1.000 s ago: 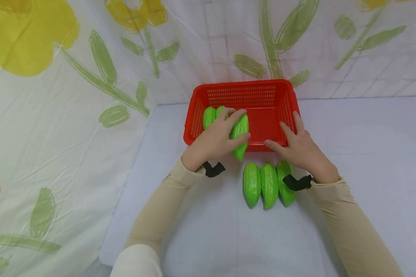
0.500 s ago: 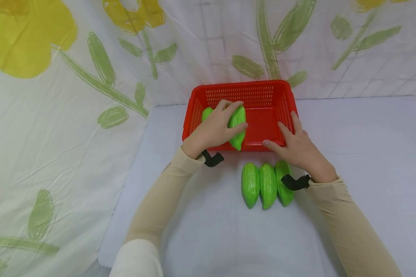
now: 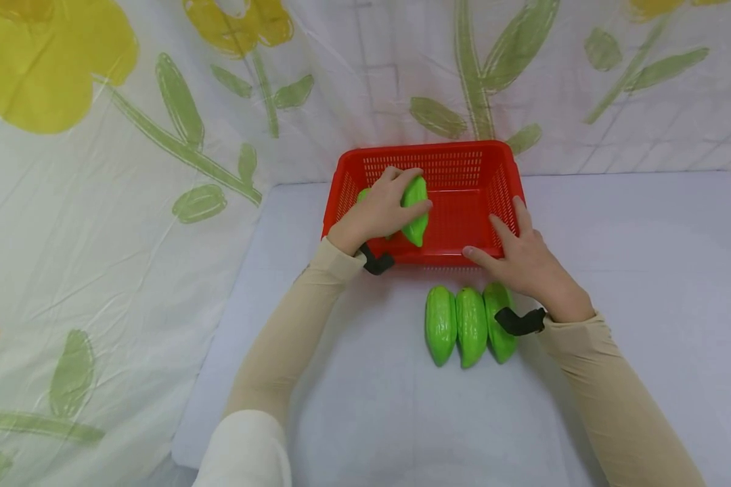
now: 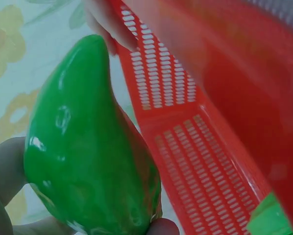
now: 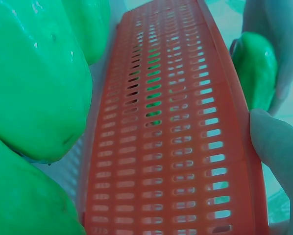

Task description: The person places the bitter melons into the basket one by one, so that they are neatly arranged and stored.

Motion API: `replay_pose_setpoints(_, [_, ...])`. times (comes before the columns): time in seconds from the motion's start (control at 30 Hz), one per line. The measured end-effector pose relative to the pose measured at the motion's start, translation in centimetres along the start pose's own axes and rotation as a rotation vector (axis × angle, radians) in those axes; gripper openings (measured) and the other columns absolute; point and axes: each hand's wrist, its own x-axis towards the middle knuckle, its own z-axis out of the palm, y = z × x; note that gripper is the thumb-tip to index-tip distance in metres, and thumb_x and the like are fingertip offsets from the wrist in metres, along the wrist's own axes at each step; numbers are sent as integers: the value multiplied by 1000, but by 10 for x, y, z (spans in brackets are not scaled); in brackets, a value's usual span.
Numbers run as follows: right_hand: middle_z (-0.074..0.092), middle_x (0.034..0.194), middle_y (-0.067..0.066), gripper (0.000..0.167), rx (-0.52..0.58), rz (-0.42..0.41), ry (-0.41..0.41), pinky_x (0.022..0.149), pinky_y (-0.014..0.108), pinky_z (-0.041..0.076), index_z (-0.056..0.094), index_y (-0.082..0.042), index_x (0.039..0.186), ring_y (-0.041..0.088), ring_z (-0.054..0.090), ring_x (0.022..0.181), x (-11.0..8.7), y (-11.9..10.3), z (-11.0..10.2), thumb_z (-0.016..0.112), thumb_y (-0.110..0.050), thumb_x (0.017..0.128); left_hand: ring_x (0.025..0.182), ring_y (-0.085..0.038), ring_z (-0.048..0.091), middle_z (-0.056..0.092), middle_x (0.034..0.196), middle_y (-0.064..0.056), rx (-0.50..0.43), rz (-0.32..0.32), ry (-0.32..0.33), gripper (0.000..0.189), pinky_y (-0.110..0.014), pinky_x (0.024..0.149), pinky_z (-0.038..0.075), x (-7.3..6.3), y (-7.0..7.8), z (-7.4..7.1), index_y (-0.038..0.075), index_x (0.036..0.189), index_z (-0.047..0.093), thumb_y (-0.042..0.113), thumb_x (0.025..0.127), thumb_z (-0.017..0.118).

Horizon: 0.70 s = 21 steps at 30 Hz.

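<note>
My left hand (image 3: 380,210) grips a glossy green, plump fruit with a pointed tip (image 3: 415,220), and holds it over the left part of the red basket (image 3: 445,259). In the left wrist view this fruit (image 4: 87,142) fills much of the picture, fingers around its lower end. Another green fruit (image 3: 363,195) shows inside the basket, mostly hidden behind the left hand. My right hand (image 3: 526,260) rests at the basket's front right corner, fingers spread, the thumb (image 5: 274,142) on the rim in the right wrist view.
Three similar green fruits (image 3: 472,328) lie side by side on the white table (image 3: 365,406) in front of the basket; the right wrist partly covers the rightmost one. A flower-printed curtain (image 3: 396,81) hangs close behind the basket.
My left hand has carried the green fruit farther back, from over the basket's front rim to within its outline. The right hand and the three fruits on the table have stayed in place.
</note>
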Motion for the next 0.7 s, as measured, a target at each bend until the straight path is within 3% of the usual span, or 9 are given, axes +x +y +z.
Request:
replay_pose_setpoints(0.3, [-25, 172, 14, 105, 2, 3, -6, 99, 79, 43, 17, -4, 166, 67, 26, 139, 0, -1, -1, 48, -75, 96, 115, -22, 53, 39, 150, -12, 27, -80, -46, 72, -36, 94, 53, 21, -14, -4, 22, 164, 30, 53, 103, 55])
replay_pose_setpoints(0.53, [-24, 172, 14, 105, 9, 5, -1, 98, 78, 44, 17, -4, 166, 66, 26, 139, 0, 0, 0, 49, -75, 96, 117, -22, 52, 37, 154, -12, 59, -95, -81, 75, -37, 97, 52, 35, -17, -7, 21, 165, 29, 53, 103, 54])
replay_pose_setpoints(0.7, [-25, 172, 13, 105, 8, 6, -2, 98, 78, 44, 17, -4, 166, 65, 26, 140, 1, 0, 0, 49, -75, 95, 127, -23, 48, 32, 161, -13, 96, -107, -105, 75, -40, 109, 48, 45, -18, -8, 20, 166, 26, 53, 104, 52])
